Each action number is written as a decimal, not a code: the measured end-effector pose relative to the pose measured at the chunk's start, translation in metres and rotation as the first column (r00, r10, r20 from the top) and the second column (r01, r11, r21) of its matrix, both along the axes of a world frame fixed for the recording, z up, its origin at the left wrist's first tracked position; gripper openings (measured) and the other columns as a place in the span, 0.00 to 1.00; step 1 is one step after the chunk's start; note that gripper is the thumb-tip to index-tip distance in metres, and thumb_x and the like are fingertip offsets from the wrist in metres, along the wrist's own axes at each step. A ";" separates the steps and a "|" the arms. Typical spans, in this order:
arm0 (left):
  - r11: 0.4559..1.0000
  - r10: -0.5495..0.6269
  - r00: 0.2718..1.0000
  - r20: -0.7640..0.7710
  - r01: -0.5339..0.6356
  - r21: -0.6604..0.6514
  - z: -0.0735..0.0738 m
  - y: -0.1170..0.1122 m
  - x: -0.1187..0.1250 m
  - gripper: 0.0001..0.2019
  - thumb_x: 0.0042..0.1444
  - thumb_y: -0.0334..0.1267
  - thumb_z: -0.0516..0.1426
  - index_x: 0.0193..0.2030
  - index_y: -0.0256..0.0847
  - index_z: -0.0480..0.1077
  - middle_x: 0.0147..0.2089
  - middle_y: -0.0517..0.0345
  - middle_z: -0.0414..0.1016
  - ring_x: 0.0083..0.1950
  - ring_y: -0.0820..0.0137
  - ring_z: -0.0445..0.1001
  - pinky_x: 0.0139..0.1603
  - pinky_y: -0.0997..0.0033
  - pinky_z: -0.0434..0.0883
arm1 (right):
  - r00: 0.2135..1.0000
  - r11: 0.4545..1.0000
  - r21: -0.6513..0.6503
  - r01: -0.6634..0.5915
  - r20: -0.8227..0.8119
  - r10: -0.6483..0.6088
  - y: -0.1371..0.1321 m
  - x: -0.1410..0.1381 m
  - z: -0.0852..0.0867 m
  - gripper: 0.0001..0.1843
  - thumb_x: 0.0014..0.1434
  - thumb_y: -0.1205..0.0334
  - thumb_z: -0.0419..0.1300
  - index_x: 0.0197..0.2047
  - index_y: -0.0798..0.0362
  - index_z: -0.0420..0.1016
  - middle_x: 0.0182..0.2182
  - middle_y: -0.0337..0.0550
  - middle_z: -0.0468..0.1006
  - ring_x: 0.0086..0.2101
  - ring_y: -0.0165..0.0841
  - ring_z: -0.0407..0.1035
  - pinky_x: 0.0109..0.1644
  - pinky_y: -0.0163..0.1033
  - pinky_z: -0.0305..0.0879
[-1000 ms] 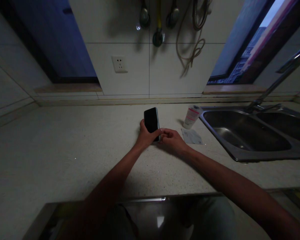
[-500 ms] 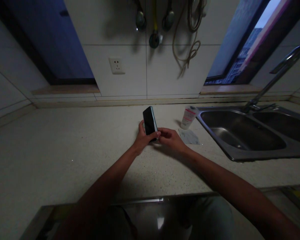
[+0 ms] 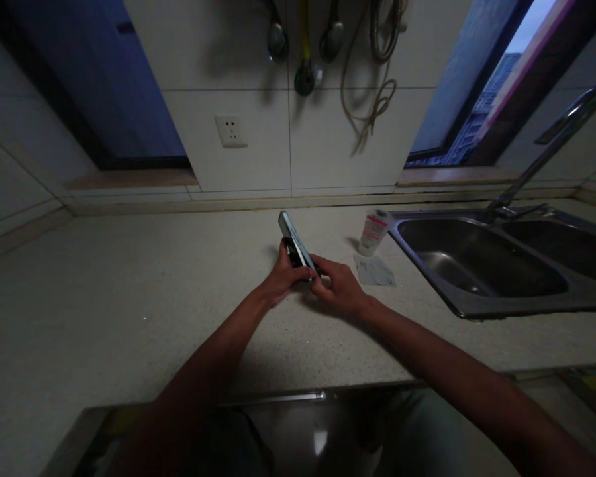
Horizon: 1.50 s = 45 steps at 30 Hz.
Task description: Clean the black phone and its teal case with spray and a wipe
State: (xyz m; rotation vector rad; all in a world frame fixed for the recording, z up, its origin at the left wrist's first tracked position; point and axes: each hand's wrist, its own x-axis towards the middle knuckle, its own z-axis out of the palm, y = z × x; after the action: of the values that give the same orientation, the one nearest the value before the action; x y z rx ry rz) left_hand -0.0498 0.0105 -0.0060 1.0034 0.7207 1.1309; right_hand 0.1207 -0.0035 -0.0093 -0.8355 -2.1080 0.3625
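Observation:
Both hands are closed on a phone [image 3: 297, 238] with a pale greenish body, held tilted above the countertop. My left hand [image 3: 279, 275] wraps its lower left side, the thumb across the bottom end. At the lower right edge, the fingers of my right hand [image 3: 338, 286] pinch the phone near the left thumb. A dark layer shows under the pale one beside my left fingers; whether it is a separate piece I cannot tell. A flat grey packet [image 3: 375, 270] lies right of my right hand, and a clear cup with pink print [image 3: 373, 233] stands behind it.
A steel double sink [image 3: 477, 258] with a tall faucet [image 3: 541, 156] is set into the countertop [image 3: 129, 285] at the right. On the tiled wall are a socket [image 3: 231, 132], hanging hoses and a tied cord [image 3: 377, 109]. A drawer edge runs below the counter front.
The phone has turned: its black screen faced me before, and now its narrow side and pale body show. My right fingers have shifted slightly along its lower edge.

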 end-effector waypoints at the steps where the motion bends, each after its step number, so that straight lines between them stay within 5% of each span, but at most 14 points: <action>1: 1.000 -0.013 1.000 0.027 0.013 -0.020 -0.001 0.000 0.001 0.47 0.35 0.26 0.68 0.63 0.50 0.56 0.36 0.68 0.70 0.35 0.73 0.73 0.41 0.68 0.73 | 0.999 0.999 0.037 0.019 0.046 -0.020 0.001 0.000 -0.001 0.25 0.59 0.66 0.54 0.60 0.53 0.71 0.45 0.47 0.83 0.38 0.37 0.78 0.44 0.39 0.73; 4: 0.993 -0.062 0.991 0.120 0.073 -0.094 -0.002 0.002 0.003 0.27 0.33 0.23 0.63 0.45 0.39 0.69 0.33 0.63 0.72 0.36 0.72 0.73 0.42 0.68 0.72 | 0.983 0.988 0.146 0.042 0.172 -0.068 0.006 0.002 -0.006 0.23 0.61 0.65 0.55 0.60 0.55 0.70 0.44 0.50 0.83 0.37 0.37 0.78 0.42 0.39 0.73; 7: 0.980 -0.090 0.977 0.192 0.122 -0.160 0.001 0.001 0.004 0.16 0.31 0.22 0.60 0.32 0.35 0.71 0.33 0.57 0.74 0.38 0.70 0.73 0.46 0.67 0.73 | 0.968 0.981 0.192 0.029 0.240 -0.076 0.011 0.004 -0.008 0.21 0.65 0.63 0.54 0.60 0.55 0.70 0.45 0.52 0.83 0.40 0.38 0.78 0.42 0.39 0.74; 14: 0.985 -0.029 0.979 0.204 0.063 -0.162 0.011 -0.003 0.002 0.21 0.30 0.20 0.58 0.36 0.36 0.72 0.38 0.55 0.76 0.42 0.67 0.73 0.49 0.63 0.72 | 0.973 0.997 0.031 -0.064 0.226 0.055 0.019 0.003 -0.012 0.30 0.64 0.65 0.55 0.69 0.49 0.59 0.66 0.54 0.68 0.59 0.46 0.70 0.57 0.51 0.73; 20: 0.988 -0.057 0.990 0.132 0.075 -0.136 0.000 0.001 0.003 0.22 0.30 0.19 0.57 0.36 0.38 0.69 0.31 0.61 0.74 0.32 0.72 0.71 0.39 0.69 0.71 | 0.978 0.997 -0.003 -0.076 0.192 0.075 0.020 0.001 -0.018 0.43 0.57 0.69 0.60 0.73 0.54 0.49 0.70 0.63 0.59 0.67 0.50 0.59 0.66 0.59 0.64; 24: 0.987 -0.070 0.988 0.137 0.089 -0.137 -0.006 0.003 0.004 0.20 0.29 0.19 0.57 0.33 0.38 0.68 0.30 0.61 0.74 0.31 0.73 0.71 0.36 0.72 0.70 | 0.966 0.993 -0.094 -0.075 0.242 0.096 0.017 0.001 -0.014 0.40 0.59 0.69 0.57 0.72 0.60 0.49 0.66 0.69 0.64 0.63 0.51 0.66 0.62 0.58 0.68; 36: 0.980 -0.085 0.988 0.131 0.107 -0.168 -0.008 0.004 0.002 0.18 0.30 0.18 0.58 0.31 0.38 0.68 0.29 0.59 0.75 0.32 0.72 0.74 0.42 0.67 0.73 | 0.972 0.990 -0.103 -0.099 0.201 0.119 0.016 0.000 -0.008 0.37 0.59 0.72 0.55 0.71 0.50 0.55 0.66 0.55 0.67 0.63 0.43 0.66 0.65 0.54 0.65; 45: 0.942 -0.160 0.973 0.166 0.201 -0.269 -0.004 0.002 -0.002 0.26 0.31 0.20 0.53 0.41 0.39 0.72 0.44 0.50 0.79 0.53 0.56 0.76 0.59 0.42 0.70 | 0.976 0.994 -0.106 0.025 0.217 -0.001 0.028 0.021 0.004 0.29 0.56 0.70 0.59 0.61 0.47 0.72 0.56 0.50 0.79 0.52 0.44 0.75 0.58 0.50 0.69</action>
State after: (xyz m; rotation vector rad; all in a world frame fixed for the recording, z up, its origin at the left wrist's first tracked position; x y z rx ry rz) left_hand -0.0517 0.0121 -0.0104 0.7210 0.6408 0.8981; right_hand 0.1412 0.0245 -0.0048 -0.9903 -2.2997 0.3969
